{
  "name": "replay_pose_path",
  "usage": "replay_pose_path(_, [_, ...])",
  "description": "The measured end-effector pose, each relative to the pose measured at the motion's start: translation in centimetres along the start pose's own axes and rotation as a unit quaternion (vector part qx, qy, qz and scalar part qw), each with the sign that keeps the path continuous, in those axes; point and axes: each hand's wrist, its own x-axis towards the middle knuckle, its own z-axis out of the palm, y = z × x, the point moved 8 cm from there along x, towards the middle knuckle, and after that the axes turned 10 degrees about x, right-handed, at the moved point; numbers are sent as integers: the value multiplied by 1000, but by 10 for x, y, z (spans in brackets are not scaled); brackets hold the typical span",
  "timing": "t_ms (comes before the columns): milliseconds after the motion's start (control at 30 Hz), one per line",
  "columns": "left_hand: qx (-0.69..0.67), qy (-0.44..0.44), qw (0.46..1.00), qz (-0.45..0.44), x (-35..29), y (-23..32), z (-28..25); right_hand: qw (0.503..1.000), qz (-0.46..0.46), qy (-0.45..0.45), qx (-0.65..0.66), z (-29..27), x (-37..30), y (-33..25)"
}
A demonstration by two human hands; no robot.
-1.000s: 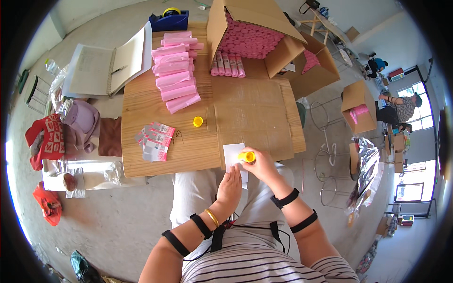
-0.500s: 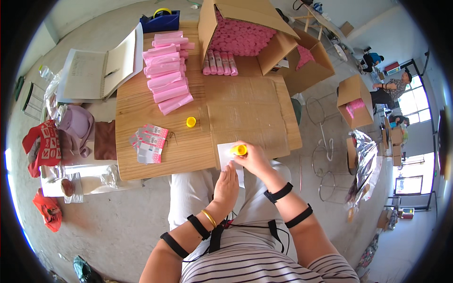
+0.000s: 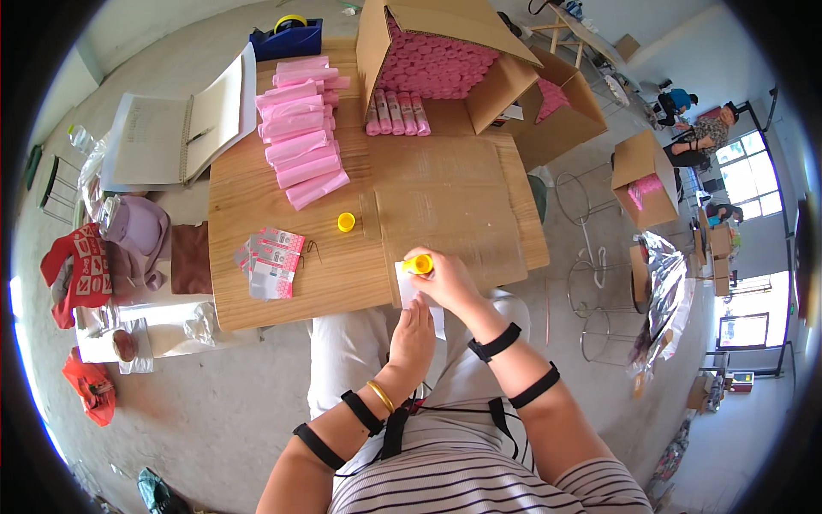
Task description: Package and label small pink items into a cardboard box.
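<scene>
My right hand (image 3: 445, 278) is closed around a yellow glue stick (image 3: 419, 265), held on the upper part of a white paper slip (image 3: 408, 289) at the table's near edge. My left hand (image 3: 413, 338) lies with its fingers stretched out over the lower part of the slip, and the slip hangs partly past the edge. A round yellow cap (image 3: 346, 223) sits on the wood, left of the brown cardboard sheet (image 3: 449, 201) on which the slip rests. Further left, several printed pink-and-grey cards (image 3: 275, 261) lie in an overlapping stack.
Several pink rolls (image 3: 301, 128) form a row at the table's left. Behind them stands a blue tape dispenser (image 3: 287, 39). A cardboard box (image 3: 449, 24) of pink rolls lies on its side at the back. An open notebook (image 3: 167, 137) overhangs the left edge. Other people are at the far right.
My right hand has shifted slightly left and upward with the glue stick over the paper slip. My left hand stays in nearly the same place.
</scene>
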Motion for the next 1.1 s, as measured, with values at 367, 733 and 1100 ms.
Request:
replay_pose_path(367, [-14, -45, 999, 21, 1, -1, -4, 1000, -18, -25, 3, 11, 18, -10])
replay_pose_path(733, [-4, -19, 1000, 9, 1, -1, -2, 999, 30, 31, 30, -51, -9, 33])
replay_pose_path(1100, [-225, 38, 973, -29, 1, -12, -7, 999, -26, -24, 3, 12, -8, -4])
